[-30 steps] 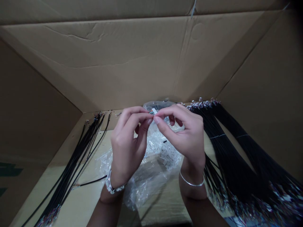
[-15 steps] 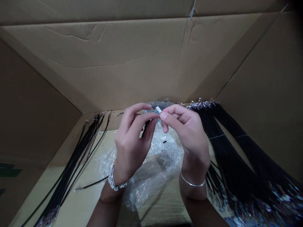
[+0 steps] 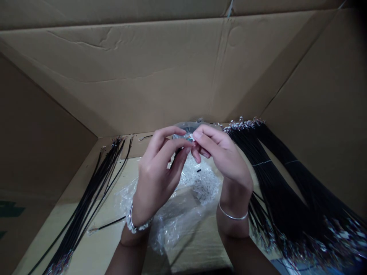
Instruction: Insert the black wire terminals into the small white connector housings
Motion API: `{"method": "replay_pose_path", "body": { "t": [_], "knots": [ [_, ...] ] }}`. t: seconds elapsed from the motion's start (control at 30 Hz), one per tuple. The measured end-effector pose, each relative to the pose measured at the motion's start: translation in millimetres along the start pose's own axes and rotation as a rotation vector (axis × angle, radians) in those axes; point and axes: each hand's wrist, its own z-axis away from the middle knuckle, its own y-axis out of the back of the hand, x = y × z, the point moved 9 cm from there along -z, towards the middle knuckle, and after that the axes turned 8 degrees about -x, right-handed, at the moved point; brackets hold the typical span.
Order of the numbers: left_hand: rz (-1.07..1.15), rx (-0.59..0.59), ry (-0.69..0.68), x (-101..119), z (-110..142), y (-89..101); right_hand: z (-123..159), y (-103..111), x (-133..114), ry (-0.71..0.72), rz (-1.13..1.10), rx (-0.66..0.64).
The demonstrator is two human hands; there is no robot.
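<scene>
My left hand (image 3: 156,179) and my right hand (image 3: 219,156) meet at their fingertips above a clear plastic bag (image 3: 172,217). Both pinch a small white connector (image 3: 191,137) with fine coloured wires, and the right fingers hide most of it. A black cable (image 3: 176,157) runs down from the connector behind my left fingers. White plastic connector pieces (image 3: 200,185) lie heaped in the bag below my hands, with a small black piece (image 3: 198,170) among them.
I am working inside a large cardboard box (image 3: 129,76). A bundle of black cables (image 3: 97,187) lies to the left, and a larger bundle (image 3: 286,183) fans out to the right. A single loose cable (image 3: 107,224) lies near my left wrist.
My hands have drawn closer, and the right fingers now cover more of the white connector. The black cable has come into view below it since the oldest frame.
</scene>
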Motion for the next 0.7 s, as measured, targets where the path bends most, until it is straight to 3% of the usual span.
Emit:
{"method": "replay_pose_path", "body": {
  "t": [0.17,0.33,0.7],
  "knots": [
    [-0.005,-0.017,0.019,-0.2,-0.2,1.8,-0.3,-2.6,-1.4,0.051,0.071,-0.073],
    [-0.032,0.010,0.068,0.9,2.0,7.1,-2.2,-4.8,1.9,0.089,-0.011,-0.128],
    [-0.162,0.087,0.100,5.1,9.0,6.9,-4.2,-5.2,2.9,0.063,-0.035,-0.093]
  ]
}}
